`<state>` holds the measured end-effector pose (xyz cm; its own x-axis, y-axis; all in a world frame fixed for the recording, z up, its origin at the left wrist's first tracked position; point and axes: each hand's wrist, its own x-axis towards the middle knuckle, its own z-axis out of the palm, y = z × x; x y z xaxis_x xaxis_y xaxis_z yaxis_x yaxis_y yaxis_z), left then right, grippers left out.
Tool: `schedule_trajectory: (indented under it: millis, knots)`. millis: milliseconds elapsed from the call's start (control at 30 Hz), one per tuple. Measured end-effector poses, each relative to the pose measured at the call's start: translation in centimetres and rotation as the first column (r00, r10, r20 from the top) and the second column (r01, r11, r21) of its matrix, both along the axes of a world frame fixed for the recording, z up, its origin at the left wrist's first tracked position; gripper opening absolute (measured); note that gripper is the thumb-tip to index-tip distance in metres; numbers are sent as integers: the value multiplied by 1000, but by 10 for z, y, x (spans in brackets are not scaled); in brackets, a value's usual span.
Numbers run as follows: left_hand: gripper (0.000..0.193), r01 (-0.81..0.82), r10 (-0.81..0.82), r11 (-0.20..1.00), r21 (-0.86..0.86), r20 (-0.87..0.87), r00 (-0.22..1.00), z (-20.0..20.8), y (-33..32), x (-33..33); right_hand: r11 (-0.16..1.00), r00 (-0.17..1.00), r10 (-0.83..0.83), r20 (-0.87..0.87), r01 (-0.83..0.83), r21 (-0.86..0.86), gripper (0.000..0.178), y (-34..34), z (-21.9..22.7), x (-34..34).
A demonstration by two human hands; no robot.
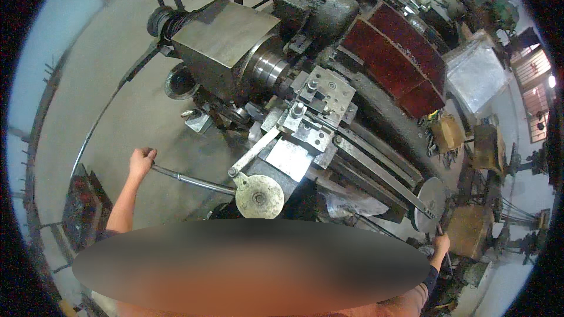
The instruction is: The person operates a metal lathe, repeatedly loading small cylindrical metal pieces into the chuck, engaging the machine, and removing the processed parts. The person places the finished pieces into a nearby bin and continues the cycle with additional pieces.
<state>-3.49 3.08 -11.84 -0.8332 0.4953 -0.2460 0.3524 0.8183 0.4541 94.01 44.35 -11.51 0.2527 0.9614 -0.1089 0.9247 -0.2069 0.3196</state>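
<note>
Forearms (122, 208) spread wide (left hand (141, 162) gripping lever (200, 181)).

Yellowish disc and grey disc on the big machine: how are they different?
The yellowish disc shows its face broadly, looking nearly round; the grey disc looks like a narrower oval. A lever in the left hand runs to the yellowish disc; a flat bar crosses the grey disc. Both have flat faces.

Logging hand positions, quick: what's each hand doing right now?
Left hand: closed on the end of the metal lever.
Right hand: closed around a thin rod near the round disc.
</note>
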Motion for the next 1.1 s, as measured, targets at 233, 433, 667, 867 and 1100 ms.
schedule_trajectory:
  millis: [233, 433, 667, 867, 1100]
  knots:
    - [30, -250, 248, 960, 127, 30, 968, -1, -11, 16, 988, 994, -79, -81, 89, 124, 34, -79, -5, -24]
    - [24, -395, 433, 806, 441, 16, 901, -2, 1, 29, 930, 961, -262, -84, 275, 244, 39, -141, -19, -89]
    - [22, -314, 427, 725, 613, -41, 904, 2, 23, 25, 916, 908, -196, -370, 304, 262, 41, -161, -25, -105]
    - [24, -315, 414, 745, 589, -38, 910, -3, 22, 20, 899, 929, -236, -284, 320, 298, 41, -159, -16, -125]
    - [23, -318, 413, 736, 598, -24, 911, 0, 22, 21, 877, 939, -262, -222, 328, 350, 40, -158, -14, -136]
